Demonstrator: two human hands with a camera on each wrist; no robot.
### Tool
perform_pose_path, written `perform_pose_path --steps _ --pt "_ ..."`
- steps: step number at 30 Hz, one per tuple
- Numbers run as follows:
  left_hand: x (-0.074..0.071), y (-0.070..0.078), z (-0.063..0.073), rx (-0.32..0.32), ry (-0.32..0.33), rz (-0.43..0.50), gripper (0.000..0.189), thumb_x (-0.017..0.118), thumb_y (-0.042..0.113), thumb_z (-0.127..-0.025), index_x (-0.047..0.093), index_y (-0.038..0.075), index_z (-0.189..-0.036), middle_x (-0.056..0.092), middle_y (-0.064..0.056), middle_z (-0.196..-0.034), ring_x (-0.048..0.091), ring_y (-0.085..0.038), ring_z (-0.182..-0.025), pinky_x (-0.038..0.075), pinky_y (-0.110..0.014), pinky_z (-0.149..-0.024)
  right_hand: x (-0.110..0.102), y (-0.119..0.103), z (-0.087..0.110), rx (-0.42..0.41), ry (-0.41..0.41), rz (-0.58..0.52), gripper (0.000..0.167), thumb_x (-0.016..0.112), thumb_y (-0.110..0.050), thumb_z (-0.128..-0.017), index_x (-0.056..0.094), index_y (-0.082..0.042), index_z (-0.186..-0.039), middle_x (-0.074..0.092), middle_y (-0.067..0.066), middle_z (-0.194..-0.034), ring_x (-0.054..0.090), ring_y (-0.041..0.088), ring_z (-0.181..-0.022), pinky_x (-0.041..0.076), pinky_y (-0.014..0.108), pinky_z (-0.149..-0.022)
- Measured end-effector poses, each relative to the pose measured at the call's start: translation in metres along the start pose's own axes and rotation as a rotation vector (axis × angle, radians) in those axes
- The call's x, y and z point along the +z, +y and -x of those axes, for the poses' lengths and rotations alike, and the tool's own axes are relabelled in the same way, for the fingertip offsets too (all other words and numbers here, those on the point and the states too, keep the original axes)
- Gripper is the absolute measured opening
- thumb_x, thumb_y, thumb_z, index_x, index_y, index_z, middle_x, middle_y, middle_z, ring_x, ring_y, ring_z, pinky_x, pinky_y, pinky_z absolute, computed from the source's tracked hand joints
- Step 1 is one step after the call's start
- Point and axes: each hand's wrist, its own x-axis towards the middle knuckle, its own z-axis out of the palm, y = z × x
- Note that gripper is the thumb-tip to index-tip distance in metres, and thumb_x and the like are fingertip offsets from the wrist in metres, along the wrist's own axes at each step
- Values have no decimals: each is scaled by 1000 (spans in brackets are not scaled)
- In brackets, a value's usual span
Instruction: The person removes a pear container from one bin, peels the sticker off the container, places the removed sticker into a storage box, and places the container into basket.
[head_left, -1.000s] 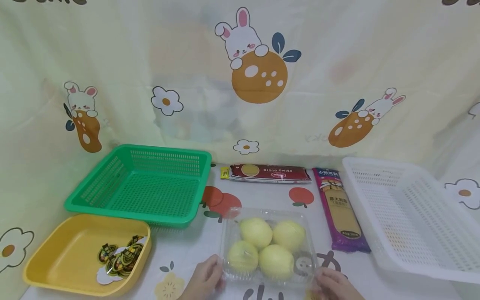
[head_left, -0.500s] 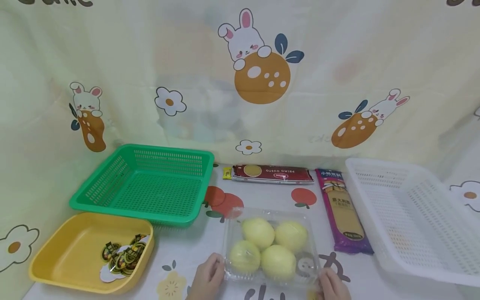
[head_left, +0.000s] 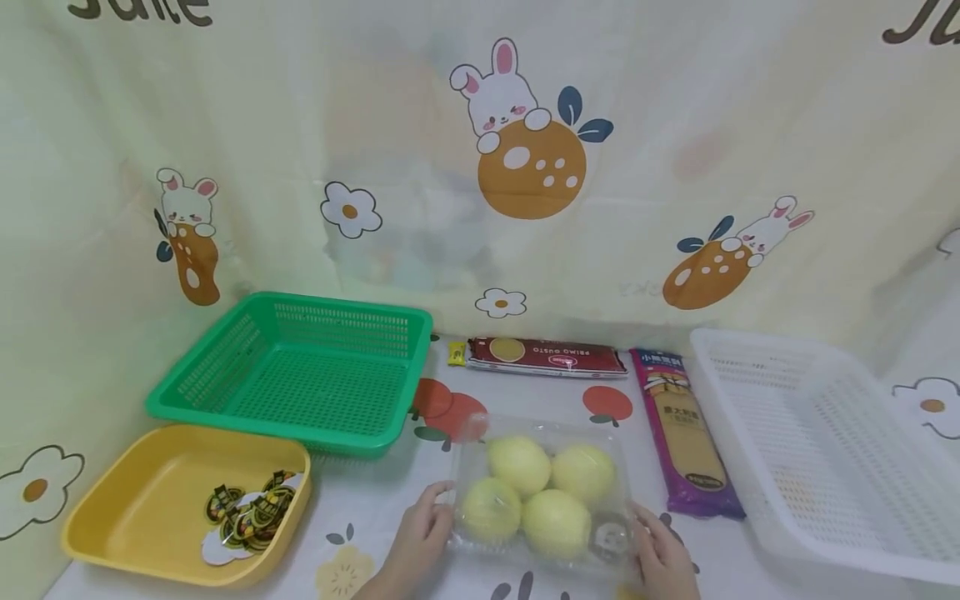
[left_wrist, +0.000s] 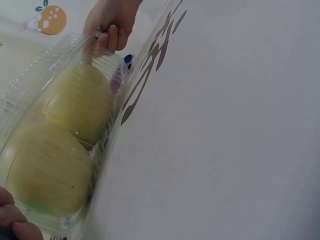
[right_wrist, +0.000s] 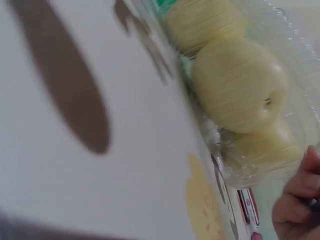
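Note:
A clear plastic clamshell box [head_left: 543, 560] holds several round, pale yellow-green fruits [head_left: 557, 523] and stands between my hands at the front middle of the table. My left hand [head_left: 418, 533] grips its left side, and its curled fingers show at the lower left of the left wrist view. On the opposite side my right hand [head_left: 663, 557] holds the box's edge. The left wrist view shows the right hand [left_wrist: 112, 27] with fingers bent at the far end of the box. Curled fingers [right_wrist: 295, 200] of the right hand appear low in the right wrist view.
At left are a green basket [head_left: 176, 404] and a yellow basin [head_left: 135, 525] with several round printed cards [head_left: 251, 521]. Behind the box lie a red pasta pack [head_left: 547, 357] and a small yellow packet [head_left: 457, 353]. A purple noodle pack [head_left: 690, 442] and white basket [head_left: 757, 467] stand right.
Both hands have shifted slightly upward along the box's sides in the head view. The box now overlaps the cloth's printed apples a little more. The camera view has tilted up slightly.

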Motion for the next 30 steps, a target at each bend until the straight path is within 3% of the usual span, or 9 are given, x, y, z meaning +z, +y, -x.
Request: perform_pose_path --steps 3,6,9,11,14,17,22,26,30 --pt "-4 19 1 5 -2 -1 30 36 -4 -90 41 -11 -119 40 7 -58 38 -2 -50 38 -21 -49 -1 -3 2 49 8 98 35 39 -15 -96 43 5 -125 63 18 -79 55 13 -55 44 26 -51" --pt "-10 39 1 11 -12 -5 30 35 -6 -89 41 -13 -118 38 6 -57 36 -2 -51 37 -20 -49 -1 -9 5 51 66 171 34 41 -14 -95 45 4 -124 62 23 -95 59 17 -64 46 27 -56" --pt "-16 50 0 35 -3 -20 31 35 -6 -89 42 -12 -119 39 5 -59 36 -2 -52 38 -20 -50 1 -15 6 -34 175 151 30 43 -10 -94 50 5 -119 64 20 -82 53 12 -53 43 25 -48" --pt "-20 55 -2 60 10 -23 31 36 -6 -89 43 -11 -119 40 5 -60 37 -2 -53 38 -20 -50 2 -19 5 -124 258 133 26 45 -6 -92 54 5 -114 62 11 -66 47 7 -46 39 21 -43" --pt "-27 61 -4 86 17 -32 31 36 -6 -90 44 -8 -120 40 6 -60 37 -2 -52 37 -20 -49 3 -25 3 -209 309 103 23 47 -4 -91 56 6 -110 51 -3 -49 40 4 -40 35 21 -39" --pt "-34 66 -7 113 9 -79 30 37 -5 -91 45 -4 -120 40 8 -58 34 -1 -49 34 -19 -46 2 -34 3 -198 308 84 25 46 -7 -92 55 5 -112 50 -6 -48 41 4 -41 36 21 -40" --pt "-46 73 -12 141 -14 -141 30 38 -6 -90 46 -5 -119 38 9 -55 31 0 -47 31 -17 -43 5 -47 3 -175 295 34 26 46 -5 -91 54 6 -114 58 4 -57 43 5 -41 37 22 -40" --pt "-56 77 -14 157 13 -153 30 39 -6 -89 46 -9 -119 37 9 -53 30 1 -45 29 -17 -43 9 -56 -1 -184 271 8 26 46 -7 -92 54 4 -115 59 5 -60 41 5 -40 37 23 -38" --pt "-66 81 -17 198 70 -128 28 40 -7 -89 46 -13 -116 35 8 -51 27 0 -43 27 -18 -41 12 -70 -8 -181 217 -9 27 45 -10 -94 54 1 -116 52 1 -54 36 5 -38 33 23 -35"
